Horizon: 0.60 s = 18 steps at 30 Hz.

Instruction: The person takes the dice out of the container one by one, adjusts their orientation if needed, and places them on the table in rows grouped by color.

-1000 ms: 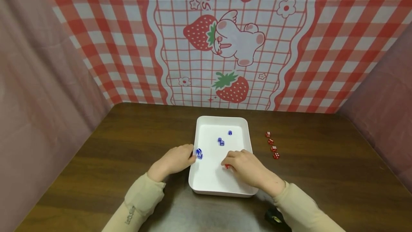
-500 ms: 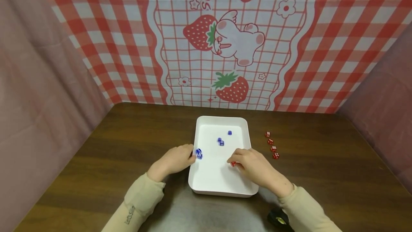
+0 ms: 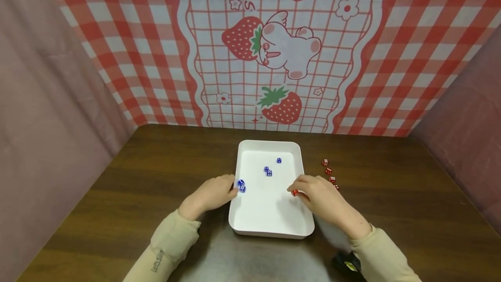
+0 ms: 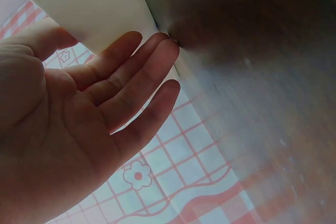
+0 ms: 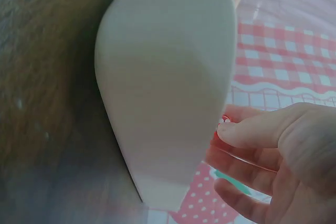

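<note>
A white tray point(image 3: 263, 214) lies on the brown table. Three blue dice groups sit in it: one die point(image 3: 279, 160) at the back, a pair point(image 3: 268, 171) mid-tray, and a pair point(image 3: 241, 185) by the left wall. My right hand point(image 3: 296, 191) pinches a red die point(image 3: 294, 193) over the tray's right rim; the right wrist view shows that red die point(image 5: 224, 120) between thumb and fingers beside the tray point(image 5: 168, 77). My left hand point(image 3: 232, 189) rests with straight fingers point(image 4: 142, 72) against the tray's outer left wall point(image 4: 94, 3).
Several red dice point(image 3: 328, 171) lie in a row on the table right of the tray, close to my right hand. A dark object point(image 3: 346, 264) sits under my right sleeve. Checked cloth walls stand behind and at both sides.
My right hand has carried the red die from the tray's middle rightward and slightly back, to the right rim. The left hand and blue dice have stayed put.
</note>
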{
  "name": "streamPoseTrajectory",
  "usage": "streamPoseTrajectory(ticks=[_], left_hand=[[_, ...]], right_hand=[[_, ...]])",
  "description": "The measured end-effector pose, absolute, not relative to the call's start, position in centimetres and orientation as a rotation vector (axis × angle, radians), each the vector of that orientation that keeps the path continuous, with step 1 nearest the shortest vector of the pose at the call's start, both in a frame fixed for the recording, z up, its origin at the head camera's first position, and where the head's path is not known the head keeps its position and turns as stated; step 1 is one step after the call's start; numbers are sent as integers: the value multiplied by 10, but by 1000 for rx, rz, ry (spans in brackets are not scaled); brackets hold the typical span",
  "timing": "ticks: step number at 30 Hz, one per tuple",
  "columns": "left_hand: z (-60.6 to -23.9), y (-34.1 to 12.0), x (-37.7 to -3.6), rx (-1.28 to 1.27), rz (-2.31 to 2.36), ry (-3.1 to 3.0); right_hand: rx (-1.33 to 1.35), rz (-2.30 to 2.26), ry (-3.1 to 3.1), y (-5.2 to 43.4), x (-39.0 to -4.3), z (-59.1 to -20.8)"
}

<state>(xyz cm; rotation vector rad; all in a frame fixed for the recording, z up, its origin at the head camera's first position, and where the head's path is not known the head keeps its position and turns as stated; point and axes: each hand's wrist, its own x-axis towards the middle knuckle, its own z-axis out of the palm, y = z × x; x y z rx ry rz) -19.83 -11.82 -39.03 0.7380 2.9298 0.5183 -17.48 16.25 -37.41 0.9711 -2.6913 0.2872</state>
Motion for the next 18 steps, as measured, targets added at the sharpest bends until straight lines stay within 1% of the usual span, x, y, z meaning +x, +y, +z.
streamPoseTrajectory(ticks=[18], left_hand=[[-390, -118, -198, 727, 504, 2927]], right_hand=[[849, 360, -2647, 194, -181, -371]])
